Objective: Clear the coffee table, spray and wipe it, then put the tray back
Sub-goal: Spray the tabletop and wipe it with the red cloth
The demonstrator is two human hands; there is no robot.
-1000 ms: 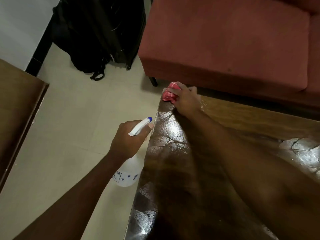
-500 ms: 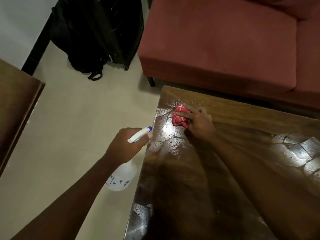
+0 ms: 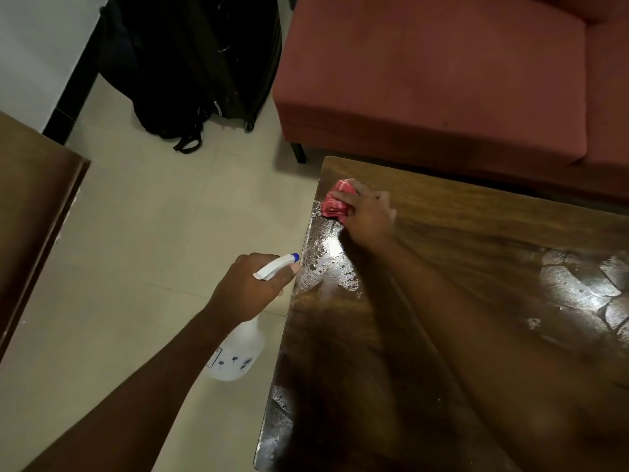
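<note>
Coffee table, dark glossy wood, fills the lower right of the frame, its left edge running from the bottom centre up to a far corner just above mid-frame. Its near part lies in shadow, with pale reflections at the bottom edge and at the right side.

From the lower left a bare forearm reaches up to the left hand, which hangs over the pale tiled floor just beside the table's left edge. This hand is clenched round the neck of a spray bottle, with the white trigger head and blue nozzle tip pointing toward the table. The bottle's cloudy translucent body, printed with small blue marks, hangs below the hand; how much liquid it holds cannot be told.

Right of the nozzle a wet patch of droplets and streaks shines on the tabletop.

Farther up, the right hand rests on the table near the far left corner, fingers bent over a bunched red cloth, grasping it against the wood.

A brown wooden surface sits at the left edge of the frame. Beyond the table a red sofa spans the upper right, a dark leg showing under its left end. Black bags stand on the floor at top centre, beside a white wall in the upper left
</note>
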